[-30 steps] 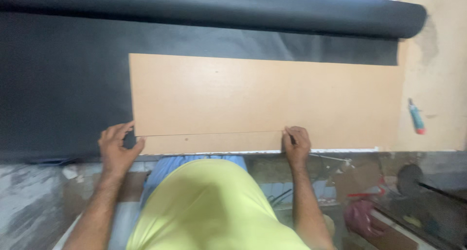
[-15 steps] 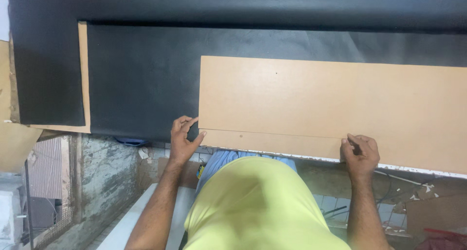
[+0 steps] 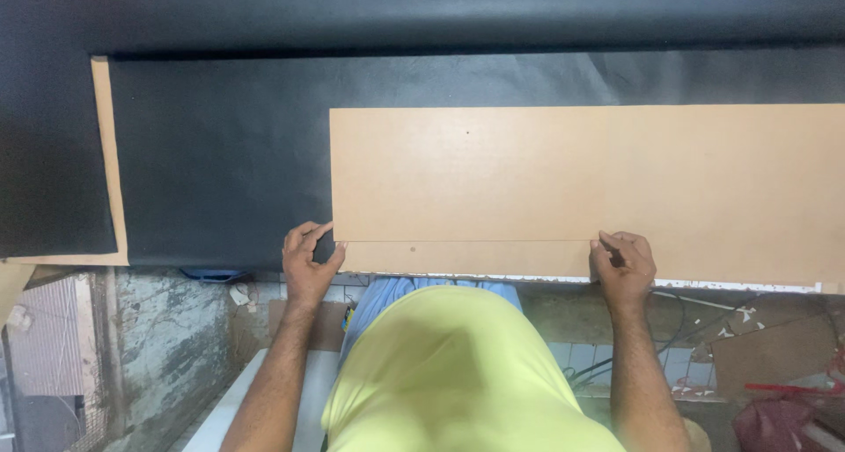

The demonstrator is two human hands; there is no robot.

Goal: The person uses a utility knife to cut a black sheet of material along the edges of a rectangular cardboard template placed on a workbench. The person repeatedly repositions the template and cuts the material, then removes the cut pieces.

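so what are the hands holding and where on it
The left hand pinches the tan board at its near left corner. The right hand presses on its near edge, with something dark and unclear in the fingers.

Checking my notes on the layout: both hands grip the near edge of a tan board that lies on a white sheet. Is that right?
Not quite. The head view shows the tan board lying on a black sheet, not a white one. The rest holds: the left hand grips its near left corner and the right hand its near edge.
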